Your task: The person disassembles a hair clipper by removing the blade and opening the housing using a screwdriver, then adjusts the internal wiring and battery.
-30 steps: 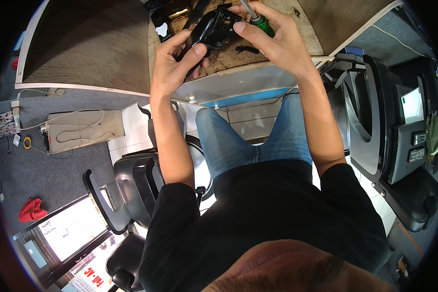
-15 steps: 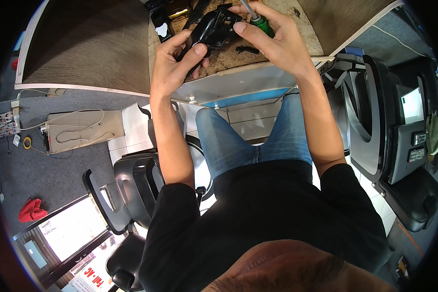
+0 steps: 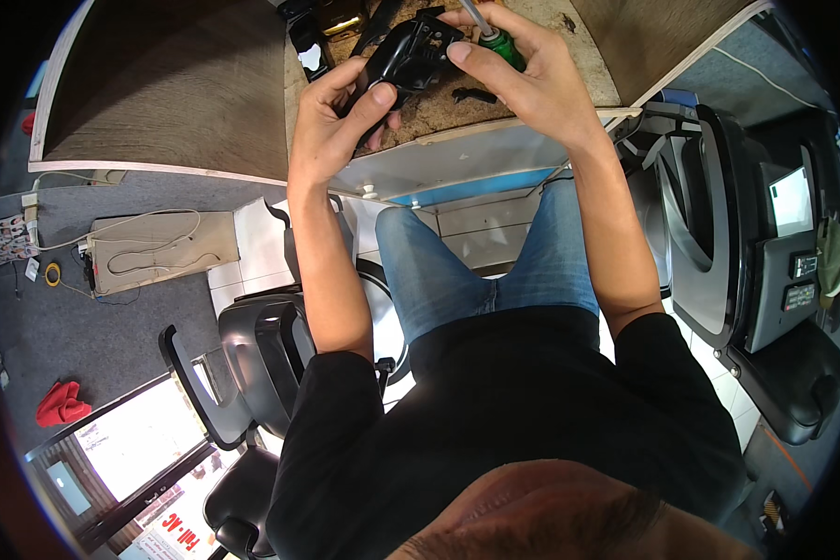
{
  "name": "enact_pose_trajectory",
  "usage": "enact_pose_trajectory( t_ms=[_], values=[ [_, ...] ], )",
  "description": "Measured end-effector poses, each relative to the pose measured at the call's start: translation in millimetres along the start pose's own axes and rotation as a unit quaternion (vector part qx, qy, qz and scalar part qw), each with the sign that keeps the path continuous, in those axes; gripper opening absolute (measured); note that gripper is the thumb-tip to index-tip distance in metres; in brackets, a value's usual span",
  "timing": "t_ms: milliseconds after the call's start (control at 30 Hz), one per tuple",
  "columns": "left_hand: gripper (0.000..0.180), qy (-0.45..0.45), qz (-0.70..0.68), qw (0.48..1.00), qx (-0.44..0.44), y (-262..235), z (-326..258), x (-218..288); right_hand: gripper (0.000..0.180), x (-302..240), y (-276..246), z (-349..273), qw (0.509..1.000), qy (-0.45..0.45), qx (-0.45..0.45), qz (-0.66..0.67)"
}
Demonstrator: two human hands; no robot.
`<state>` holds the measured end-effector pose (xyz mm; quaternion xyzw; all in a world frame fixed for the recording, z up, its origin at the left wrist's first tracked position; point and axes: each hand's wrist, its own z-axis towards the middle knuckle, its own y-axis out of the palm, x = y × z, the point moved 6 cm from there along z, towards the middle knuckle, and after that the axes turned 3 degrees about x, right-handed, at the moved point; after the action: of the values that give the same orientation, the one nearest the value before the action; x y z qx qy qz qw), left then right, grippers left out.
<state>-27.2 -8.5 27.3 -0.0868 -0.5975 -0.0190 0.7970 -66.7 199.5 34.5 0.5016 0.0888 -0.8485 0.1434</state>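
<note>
A glossy black curved device [image 3: 403, 62], with small fittings at its far end, is held up over the work surface; its exact kind is unclear. My left hand [image 3: 338, 114] grips its near end, thumb on top and fingers underneath. At the far right end, the thumb of my right hand [image 3: 525, 73] rests against the device. Tucked in that same hand is a screwdriver with a green handle [image 3: 502, 49], its shaft pointing up and away. A small black piece [image 3: 474, 95] lies on the surface below the right hand.
Wooden side panels [image 3: 173, 89] flank the worn brown work surface [image 3: 439, 123]. Black parts and a gold-coloured item [image 3: 345, 19] lie at the back left. Black chairs [image 3: 266, 345] stand beside me, and a corded board [image 3: 163, 252] is on the left floor.
</note>
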Motion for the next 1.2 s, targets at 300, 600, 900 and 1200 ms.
enact_pose_trajectory(
  t_ms=[300, 600, 900, 1200],
  values=[
    [0.029, -0.028, 0.016, 0.999, -0.020, -2, -5, -3, 0.029, 0, -1, -1, 0.998, -0.019, -0.042, 0.042],
    [0.031, -0.029, 0.008, 0.999, -0.027, -2, -4, -3, 0.027, -8, -4, -5, 0.996, 0.068, -0.065, -0.008],
    [0.026, -0.022, 0.003, 0.999, -0.036, 0, -3, -1, 0.027, -1, 0, -1, 0.998, -0.032, -0.046, 0.031],
    [0.035, -0.026, 0.000, 1.000, -0.007, 1, -2, -2, 0.034, -2, 1, -2, 0.997, -0.035, -0.050, 0.038]
  ],
)
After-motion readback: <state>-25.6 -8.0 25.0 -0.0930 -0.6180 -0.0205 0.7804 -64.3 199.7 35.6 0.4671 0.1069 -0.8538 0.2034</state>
